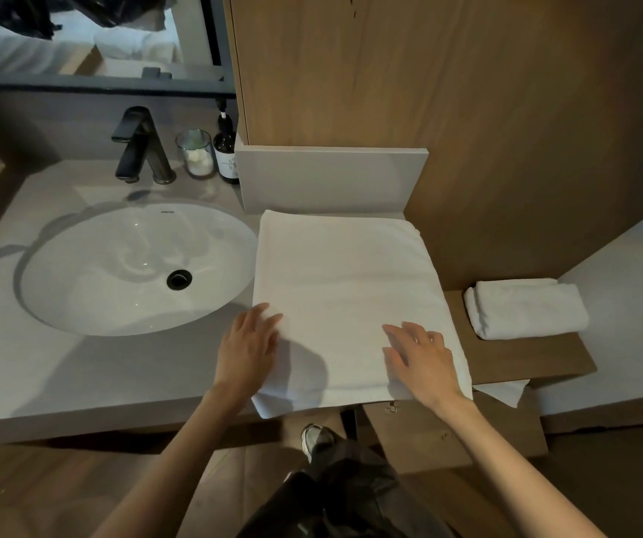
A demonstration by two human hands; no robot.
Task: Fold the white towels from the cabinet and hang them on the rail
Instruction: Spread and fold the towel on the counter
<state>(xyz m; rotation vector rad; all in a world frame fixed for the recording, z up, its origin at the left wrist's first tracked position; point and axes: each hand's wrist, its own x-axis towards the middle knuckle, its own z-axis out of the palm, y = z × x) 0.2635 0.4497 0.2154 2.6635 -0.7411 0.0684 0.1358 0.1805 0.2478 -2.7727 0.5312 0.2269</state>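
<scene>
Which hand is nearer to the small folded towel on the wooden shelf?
Right. The right hand rests on the large towel, left of the small folded towel; the left hand lies at the large towel's opposite, left edge.

Single head-worn view (wide-angle, edges bowed), close above the counter, forward and steeply down.

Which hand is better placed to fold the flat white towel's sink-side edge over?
Probably the left hand: its fingers rest on that edge of the flat white towel, beside the round white sink. The right hand lies flat towards the opposite side.
</scene>
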